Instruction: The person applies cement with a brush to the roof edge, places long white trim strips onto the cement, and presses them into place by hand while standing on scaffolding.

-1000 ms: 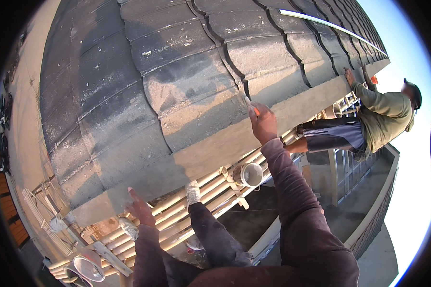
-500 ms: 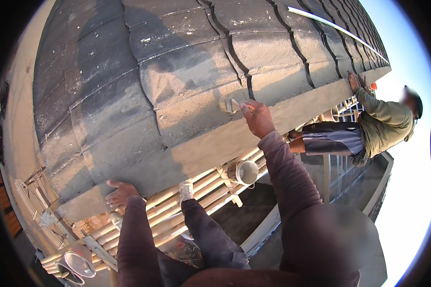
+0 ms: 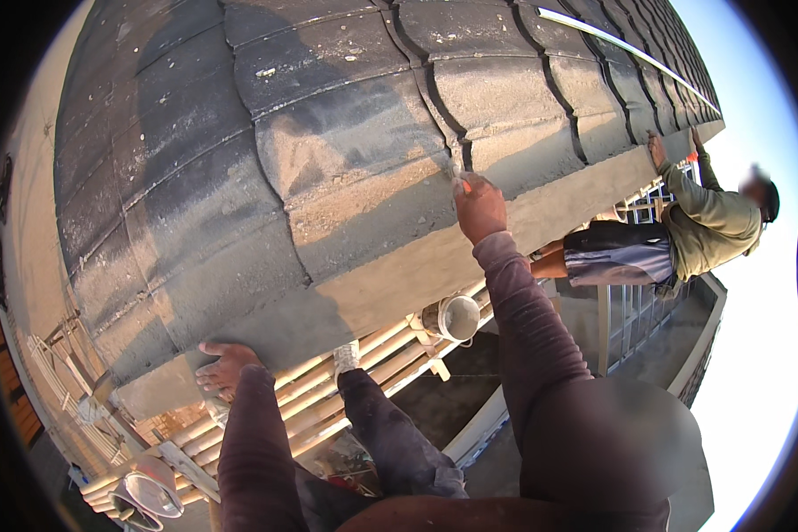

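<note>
My right hand [image 3: 481, 211] is closed round a small paintbrush [image 3: 457, 174] with an orange handle. The brush is seen nearly edge-on, its tip at the lower end of a dark groove between roof tiles [image 3: 363, 193]. Grey mortar coats the lower tiles and the smooth eave edge [image 3: 399, 277] below them. My left hand [image 3: 229, 368] rests on that edge at the lower left, fingers spread, holding nothing.
Bamboo scaffold poles [image 3: 328, 410] run below the eave, under my foot. A bucket [image 3: 452, 317] hangs or stands there; more buckets [image 3: 155, 488] are lower left. A co-worker [image 3: 714, 222] reaches to the eave at right. A long pale strip [image 3: 625, 51] lies on the tiles.
My right hand has moved the brush up and slightly right, from the mortared tile face to the groove, and turned it edge-on. My left hand stays at the edge.
</note>
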